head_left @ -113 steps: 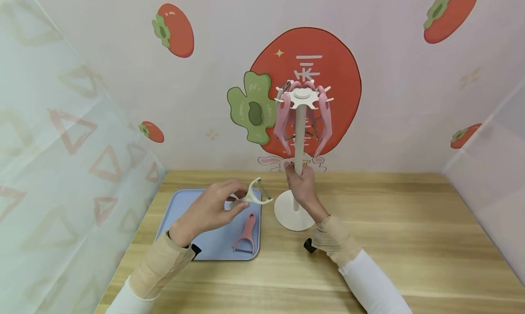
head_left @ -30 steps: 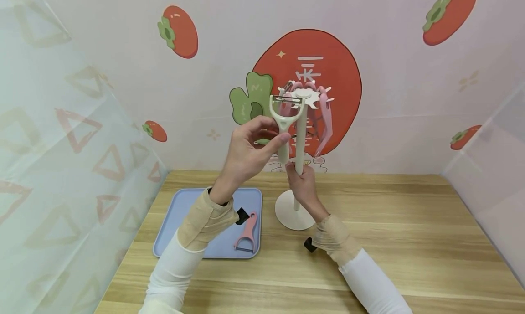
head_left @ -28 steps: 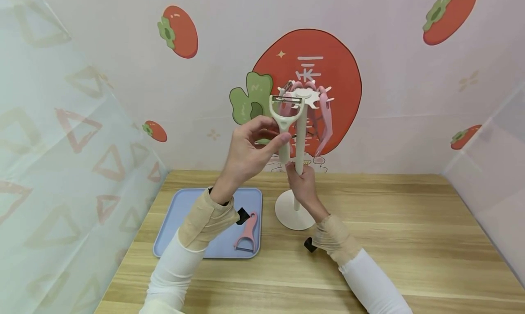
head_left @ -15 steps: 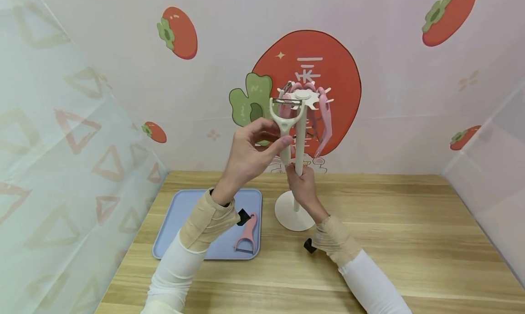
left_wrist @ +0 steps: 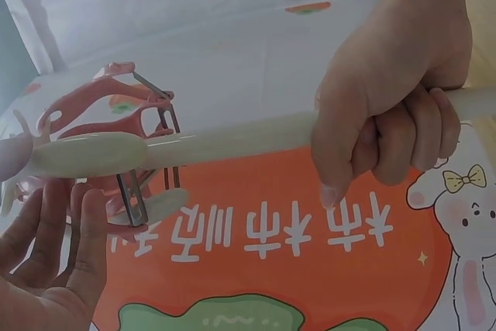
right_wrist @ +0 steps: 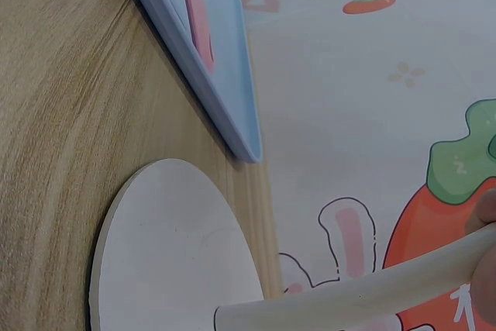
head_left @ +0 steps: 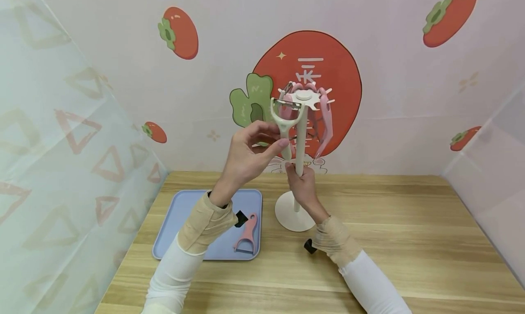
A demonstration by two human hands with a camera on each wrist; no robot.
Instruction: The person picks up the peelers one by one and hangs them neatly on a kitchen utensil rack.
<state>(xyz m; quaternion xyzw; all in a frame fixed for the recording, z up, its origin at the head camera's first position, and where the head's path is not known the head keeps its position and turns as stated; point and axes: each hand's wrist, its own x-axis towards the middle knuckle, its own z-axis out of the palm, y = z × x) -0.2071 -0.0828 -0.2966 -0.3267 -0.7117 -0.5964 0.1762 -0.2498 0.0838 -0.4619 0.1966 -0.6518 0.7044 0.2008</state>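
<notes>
My left hand pinches the handle of a white Y-shaped peeler between thumb and fingers. The peeler stands blade up, just in front of the left side of a white hanging rack. Whether it touches a hook is unclear. Pink peelers hang blade down from the rack's top, also visible in the left wrist view as a pink peeler. My right hand grips the rack's pole low down. Its curled fingers show in the left wrist view.
A blue tray lies on the wooden table left of the rack's round base. One pink peeler rests on the tray's right side. A patterned wall stands close behind the rack.
Since the oldest frame, my left hand has carried the white peeler up from above the tray to the rack's top. Over the last half second the peeler has tilted slightly. My right hand stays put.
</notes>
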